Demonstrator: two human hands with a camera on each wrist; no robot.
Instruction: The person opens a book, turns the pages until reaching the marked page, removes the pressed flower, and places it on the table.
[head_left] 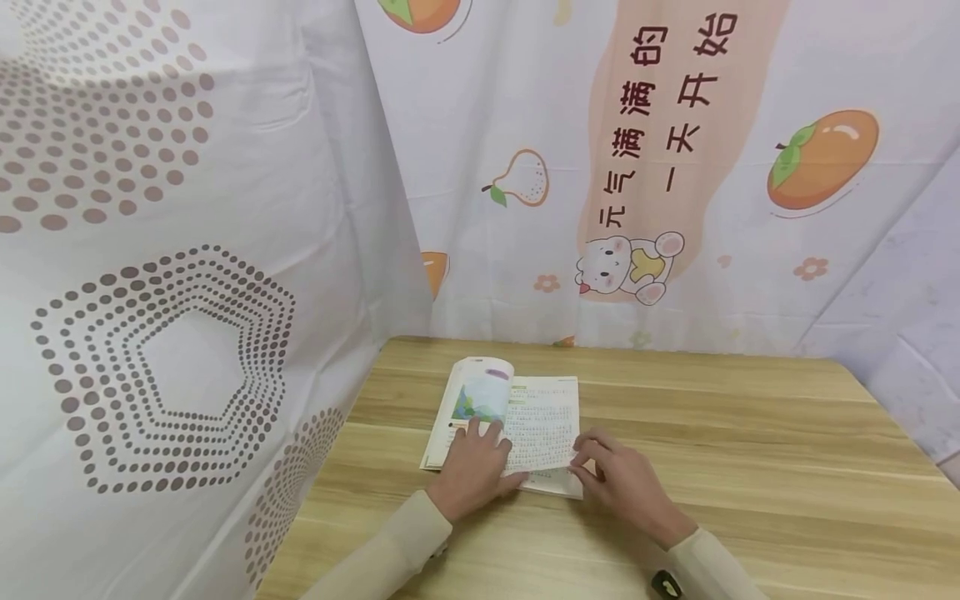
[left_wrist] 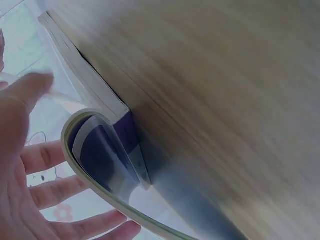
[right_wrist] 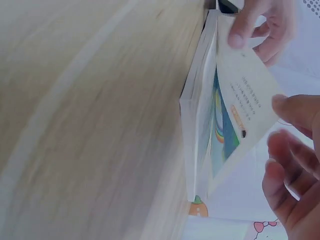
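Note:
An open book [head_left: 487,392] lies on the wooden table, its left side curving up and showing a coloured picture. My left hand [head_left: 474,468] rests on that left side with its fingers spread, the thumb reaching across the lower edge of the right-hand page. In the left wrist view, the fingers extend along the bent pages [left_wrist: 77,165]. With thumb and fingertips, my right hand [head_left: 624,482] pinches the lower right corner of a page [right_wrist: 252,95]. This page is raised at a slant, and a colourful printed page [right_wrist: 225,127] shows beneath it.
The wooden table [head_left: 720,417] extends to the right of the book. A fruit-patterned curtain [head_left: 480,225] hangs behind it, and a white cloth with dotted shapes [head_left: 195,358] hangs along the left side. A dark device [head_left: 666,585] sits at the right cuff.

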